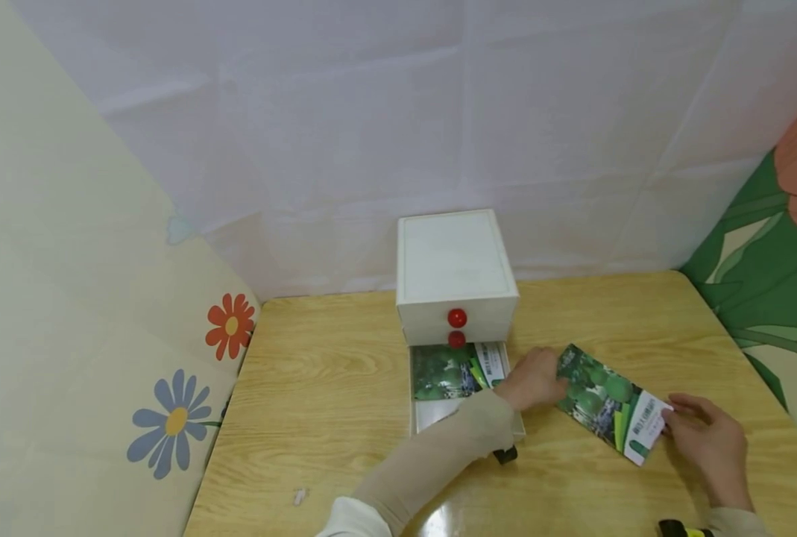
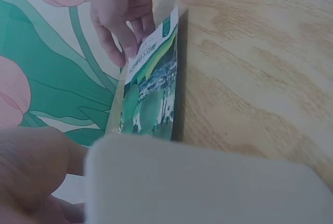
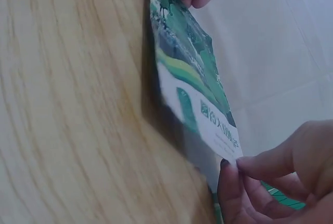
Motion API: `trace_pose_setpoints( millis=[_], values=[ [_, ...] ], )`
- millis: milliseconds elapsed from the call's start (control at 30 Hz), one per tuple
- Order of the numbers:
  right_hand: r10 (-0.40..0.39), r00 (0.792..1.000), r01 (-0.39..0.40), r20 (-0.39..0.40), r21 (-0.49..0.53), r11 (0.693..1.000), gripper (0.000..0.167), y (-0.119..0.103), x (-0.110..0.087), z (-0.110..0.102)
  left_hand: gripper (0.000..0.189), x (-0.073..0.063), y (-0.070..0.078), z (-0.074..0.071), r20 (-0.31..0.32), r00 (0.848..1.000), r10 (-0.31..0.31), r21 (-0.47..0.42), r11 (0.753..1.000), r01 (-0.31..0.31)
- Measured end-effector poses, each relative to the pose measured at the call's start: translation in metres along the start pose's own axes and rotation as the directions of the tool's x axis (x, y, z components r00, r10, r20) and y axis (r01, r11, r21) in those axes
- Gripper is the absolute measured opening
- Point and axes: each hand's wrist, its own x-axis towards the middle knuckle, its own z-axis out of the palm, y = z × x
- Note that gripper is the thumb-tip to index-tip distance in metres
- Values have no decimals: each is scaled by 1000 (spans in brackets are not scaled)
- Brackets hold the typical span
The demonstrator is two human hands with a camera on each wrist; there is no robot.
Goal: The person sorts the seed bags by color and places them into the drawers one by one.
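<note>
A green seed packet [image 1: 602, 403] with a white printed end is held slanted over the wooden table, right of the small white drawer box [image 1: 455, 257]. My right hand [image 1: 710, 444] pinches the white end between thumb and fingers, as the right wrist view shows. At the other, dark green end, my left hand [image 1: 535, 379] grips the edge. The left forearm crosses over the front of the pulled-out lower drawer [image 1: 435, 412]. A similar packet [image 1: 445, 373] lies flat inside that drawer, its right end partly hidden by the arm.
Two red knobs [image 1: 457, 318] sit on the box front. The box stands near the back edge of the table [image 1: 331, 373], against a white cloth backdrop [image 1: 344, 149]. A small pale scrap [image 1: 300, 496] lies at the front left. Flower-patterned panels flank both sides.
</note>
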Motion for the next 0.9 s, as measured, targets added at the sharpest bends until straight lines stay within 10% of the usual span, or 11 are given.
trace_pose_setpoints(
  millis=[533,900],
  values=[
    [15,1000,-15,2,127,992,42,1,-1,-23,36,0,-1,-5,-29,998,-50,-253,967,41],
    [34,990,-89,135,427,900,22,3,-4,-28,49,-12,-9,-8,-48,998,-48,-492,870,18]
  ],
)
